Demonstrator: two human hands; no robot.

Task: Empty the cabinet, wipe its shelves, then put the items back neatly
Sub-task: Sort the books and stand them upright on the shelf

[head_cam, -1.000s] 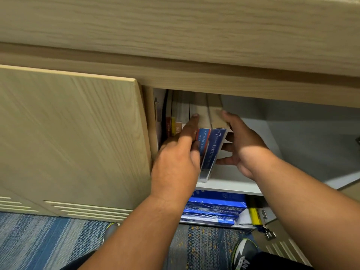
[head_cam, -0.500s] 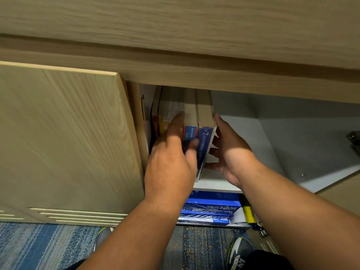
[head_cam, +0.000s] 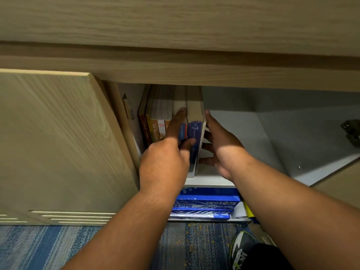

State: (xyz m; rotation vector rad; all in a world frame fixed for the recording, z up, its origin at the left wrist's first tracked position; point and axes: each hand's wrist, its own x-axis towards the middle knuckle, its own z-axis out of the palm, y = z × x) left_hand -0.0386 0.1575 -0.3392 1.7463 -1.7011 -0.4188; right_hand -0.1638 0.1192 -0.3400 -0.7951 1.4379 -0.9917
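Seen from the head camera, a wooden top (head_cam: 175,26) overhangs the open cabinet (head_cam: 253,98) and hides the upper back of its inside, while the open door (head_cam: 58,143) on the left covers everything left of the opening. On the lower shelf lie stacked blue reams of copy paper (head_cam: 206,203), with a yellow thing (head_cam: 247,210) just beside them at the right, partly behind the right forearm. A metal hinge (head_cam: 350,131) shows at the far right, and below are blue striped carpet (head_cam: 39,248) and the toe of a shoe (head_cam: 241,248). Both forearms reach in from the bottom edge and cover the front of the upper shelf (head_cam: 212,180). The left hand (head_cam: 163,164) has its back to the camera, its index finger stretched up along the thin blue and red book (head_cam: 183,133) and its thumb laid across the spines; the other fingers are hidden, so I cannot tell whether it grips or only presses. The right hand (head_cam: 222,145) is released and flat, straight fingers pressed against the outer cover of the blue book (head_cam: 195,131) marked 7, thumb up beside its top edge. The row of books (head_cam: 155,114) stands at the left end of the upper shelf, near the side wall, each book upright with its long axis vertical, spines facing outward towards the person and page edges upward
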